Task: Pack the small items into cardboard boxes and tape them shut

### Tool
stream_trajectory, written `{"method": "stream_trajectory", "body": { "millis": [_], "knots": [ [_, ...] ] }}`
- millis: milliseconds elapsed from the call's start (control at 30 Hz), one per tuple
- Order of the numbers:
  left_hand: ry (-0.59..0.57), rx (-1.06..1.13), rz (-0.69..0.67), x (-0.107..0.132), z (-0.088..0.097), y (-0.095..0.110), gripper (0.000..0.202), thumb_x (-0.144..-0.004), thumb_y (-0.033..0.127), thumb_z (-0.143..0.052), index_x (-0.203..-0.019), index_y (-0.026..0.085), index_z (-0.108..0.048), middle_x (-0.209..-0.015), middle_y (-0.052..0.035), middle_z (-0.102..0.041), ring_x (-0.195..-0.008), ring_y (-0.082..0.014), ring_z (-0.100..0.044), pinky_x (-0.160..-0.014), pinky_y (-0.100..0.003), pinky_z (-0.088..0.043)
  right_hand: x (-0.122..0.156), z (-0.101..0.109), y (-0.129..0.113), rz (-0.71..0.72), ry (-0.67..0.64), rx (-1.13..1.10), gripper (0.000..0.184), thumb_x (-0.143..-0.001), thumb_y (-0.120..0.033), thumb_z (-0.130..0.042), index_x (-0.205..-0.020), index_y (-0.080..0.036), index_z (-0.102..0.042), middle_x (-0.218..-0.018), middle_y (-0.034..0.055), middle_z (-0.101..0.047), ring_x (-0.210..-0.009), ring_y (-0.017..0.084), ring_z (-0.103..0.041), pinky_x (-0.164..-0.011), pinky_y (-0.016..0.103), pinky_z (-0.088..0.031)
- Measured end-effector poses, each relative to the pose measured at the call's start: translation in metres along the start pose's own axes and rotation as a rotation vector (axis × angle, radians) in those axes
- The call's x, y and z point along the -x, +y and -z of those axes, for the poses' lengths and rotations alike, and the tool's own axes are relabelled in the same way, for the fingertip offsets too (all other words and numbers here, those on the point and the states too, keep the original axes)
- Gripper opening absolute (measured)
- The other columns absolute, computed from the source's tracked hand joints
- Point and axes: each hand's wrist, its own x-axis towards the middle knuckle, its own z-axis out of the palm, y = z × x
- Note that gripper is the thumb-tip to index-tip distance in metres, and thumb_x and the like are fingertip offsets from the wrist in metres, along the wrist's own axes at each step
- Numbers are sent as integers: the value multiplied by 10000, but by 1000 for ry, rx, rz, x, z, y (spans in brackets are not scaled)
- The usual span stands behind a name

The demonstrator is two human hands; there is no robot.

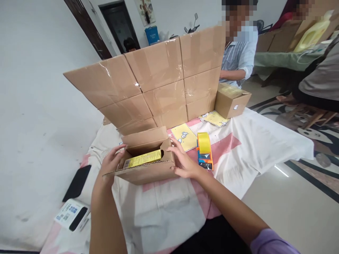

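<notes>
A small open cardboard box (148,171) sits on the cloth-covered table (251,141) in front of me, its flaps up. Inside lies a yellow packet (144,158). My left hand (112,160) grips the box's left end, fingers curled over the edge. My right hand (184,160) rests on the box's right end, fingers pressed against the side flap. A tape dispenser (204,150) with a yellow roll stands just right of my right hand.
A wall of taped cardboard boxes (159,84) stands behind. A closed box (231,100) sits at the back right, with another person (239,53) seated behind it. Two black phones (76,183) lie at the table's left edge. Yellow cards (185,135) lie on the cloth.
</notes>
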Motion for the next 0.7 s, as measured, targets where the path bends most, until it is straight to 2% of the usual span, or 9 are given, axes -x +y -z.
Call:
{"method": "stream_trajectory", "body": {
  "millis": [67, 167, 267, 300, 367, 433, 500, 600, 700],
  "knots": [
    [-91, 19, -8, 1, -10, -2, 759, -619, 584, -852, -1265, 247, -641, -1306, -96, -673, -1237, -334, -624, -961, -405, -565, 0, 0, -3, -10, 6, 3, 613, -832, -408, -666, -1381, -262, -438, -1684, 125, -85, -1576, 327, -121, -1239, 528, -209],
    [-225, 58, -30, 3, -9, -2, 1038, -635, 504, -881, -1520, 338, -366, -1428, -104, -581, -1283, -313, -597, -939, -386, -571, -3, -3, -7, -40, 57, -130, 684, -924, -643, -497, -1478, -268, -356, -1685, 120, -147, -1576, 306, -141, -1247, 510, -209],
    [-225, 47, -48, 3, -5, -7, 1194, -659, 508, -869, -1602, 375, -149, -1440, -113, -557, -1281, -306, -600, -966, -409, -562, -14, -6, -10, -71, 189, -297, 810, -940, -753, -307, -1578, -271, -179, -1631, 115, -309, -1538, 280, -272, -1230, 484, -278],
    [-193, 46, -70, 2, -4, -10, 1149, -687, 541, -842, -1600, 374, -166, -1444, -108, -556, -1282, -300, -600, -996, -421, -549, -19, -6, -11, -66, 234, -319, 812, -942, -756, -286, -1583, -271, -169, -1586, 115, -385, -1502, 280, -343, -1216, 486, -305],
    [-134, 56, -141, 2, -4, -14, 814, -794, 673, -685, -1488, 319, -447, -1444, -95, -566, -1295, -295, -588, -1066, -436, -507, -25, -2, -11, -31, 268, -269, 738, -958, -715, -328, -1554, -284, -270, -1439, 102, -549, -1400, 287, -462, -1197, 508, -320],
    [-141, 50, -201, 3, -4, -18, 644, -888, 767, -436, -1086, 230, -732, -1411, -90, -606, -1315, -302, -567, -1120, -438, -464, -25, 5, -11, 1, 222, -129, 578, -986, -612, -407, -1477, -308, -425, -1297, 75, -649, -1339, 295, -491, -1193, 539, -297],
    [-183, 23, -214, 3, -4, -20, 656, -910, 749, -403, -786, 208, -752, -1345, -91, -657, -1322, -312, -557, -1155, -441, -429, -20, 14, -13, -4, 133, 4, 473, -998, -500, -450, -1435, -325, -495, -1302, 59, -654, -1391, 302, -424, -1207, 562, -255],
    [-185, -7, -206, 0, -5, -21, 501, -906, 650, -530, -855, 220, -782, -1288, -79, -699, -1332, -309, -552, -1191, -459, -378, -8, 22, -19, 0, -27, 24, 651, -942, -461, -542, -1549, -327, -350, -1554, 58, -454, -1522, 319, -238, -1234, 574, -221],
    [-174, 93, -61, -4, -3, -19, 689, -907, 761, -378, -993, 212, -785, -1274, -103, -715, -1283, -339, -592, -1115, -508, -453, -2, 14, -30, -27, -96, 35, 931, -838, -485, -696, -1609, -317, -202, -1661, 79, -253, -1554, 354, -148, -1254, 579, -177]
  ]
}}
